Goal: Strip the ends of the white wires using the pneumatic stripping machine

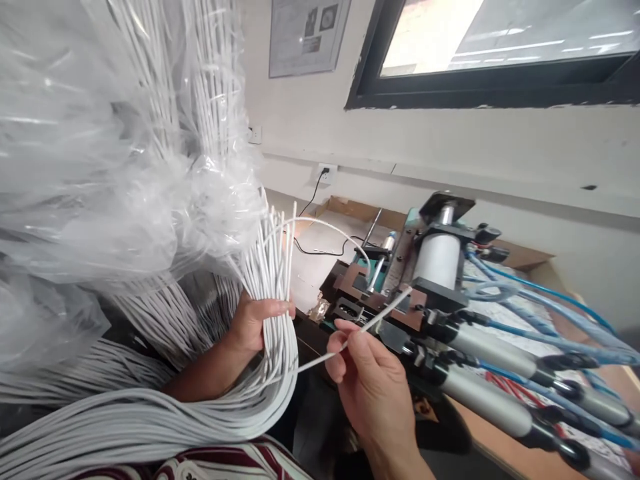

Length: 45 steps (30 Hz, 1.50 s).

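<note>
My left hand is wrapped round a thick bundle of grey cables, whose cut ends stand up above the thumb. From there the bundle bends down and runs off to the lower left. Between thumb and fingers, my right hand pinches a single grey cable near its end, which points up and right towards a pneumatic machine. One more cable arches from the bundle over to the machine's left part.
Clear plastic bags over more cables fill the left side. Pneumatic cylinders with blue air hoses stretch along the right. Behind, a black power cord hangs from a wall socket.
</note>
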{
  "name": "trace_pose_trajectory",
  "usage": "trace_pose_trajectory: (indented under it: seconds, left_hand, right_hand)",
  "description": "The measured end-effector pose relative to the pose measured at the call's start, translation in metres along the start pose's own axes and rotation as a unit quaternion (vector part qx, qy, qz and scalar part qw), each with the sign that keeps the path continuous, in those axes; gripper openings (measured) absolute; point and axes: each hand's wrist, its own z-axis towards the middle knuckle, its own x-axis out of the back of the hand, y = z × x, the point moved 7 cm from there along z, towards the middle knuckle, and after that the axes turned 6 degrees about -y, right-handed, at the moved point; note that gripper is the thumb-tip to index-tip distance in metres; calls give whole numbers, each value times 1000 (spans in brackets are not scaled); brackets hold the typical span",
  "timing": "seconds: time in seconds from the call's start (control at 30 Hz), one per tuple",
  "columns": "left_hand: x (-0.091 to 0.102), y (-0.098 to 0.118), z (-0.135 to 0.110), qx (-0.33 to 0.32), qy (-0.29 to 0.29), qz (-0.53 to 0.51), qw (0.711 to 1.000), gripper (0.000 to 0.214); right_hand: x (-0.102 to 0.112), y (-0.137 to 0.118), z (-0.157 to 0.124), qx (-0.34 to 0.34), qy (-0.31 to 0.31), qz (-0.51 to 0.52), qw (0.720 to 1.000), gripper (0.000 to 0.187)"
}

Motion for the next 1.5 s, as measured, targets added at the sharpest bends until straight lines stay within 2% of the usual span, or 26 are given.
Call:
trace_pose_trajectory:
  seconds: [0.07, 0.1, 0.17, 0.2, 0.3, 0.37, 0.5, 0.6, 0.77, 0.93, 1.1, 1.5]
  left_hand:
    - [1, 7, 4, -57, 26, 13, 998, 14]
    - [4, 1, 6, -56, 48, 25, 997, 13]
    - [15, -25, 9, 2, 103, 57, 993, 8]
    - [19, -39, 10, 26, 110, 67, 991, 5]
    - [24, -73, 7, 82, 106, 80, 988, 8]
    - [20, -80, 6, 93, 96, 82, 988, 6]
    - [-5, -59, 8, 61, 74, 85, 992, 3]
    - [-26, -41, 9, 36, 55, 92, 994, 6]
    - [-49, -28, 9, -6, 17, 118, 993, 9]
    - [-56, -25, 13, -25, 31, 138, 990, 12]
    - [-63, -21, 19, -42, 21, 151, 987, 13]
    - [-65, -23, 25, -42, 18, 159, 986, 17]
  right_hand:
    - [7, 3, -1, -17, 4, 40, 999, 29]
    - [12, 9, -2, -31, 9, 59, 998, 28]
    - [25, 25, -3, -63, 22, 90, 994, 29]
    - [31, 34, -4, -76, 27, 102, 991, 29]
    - [45, 50, -6, -87, 49, 120, 988, 27]
    - [49, 53, -5, -76, 65, 131, 986, 26]
    - [50, 49, 2, -57, 77, 159, 983, 25]
    - [49, 48, 7, -73, 74, 182, 978, 26]
    - [50, 47, 12, -105, 71, 215, 968, 26]
    - [52, 46, 17, -119, 77, 239, 961, 27]
    - [53, 45, 22, -130, 68, 254, 956, 29]
    - [55, 42, 26, -146, 74, 279, 946, 26]
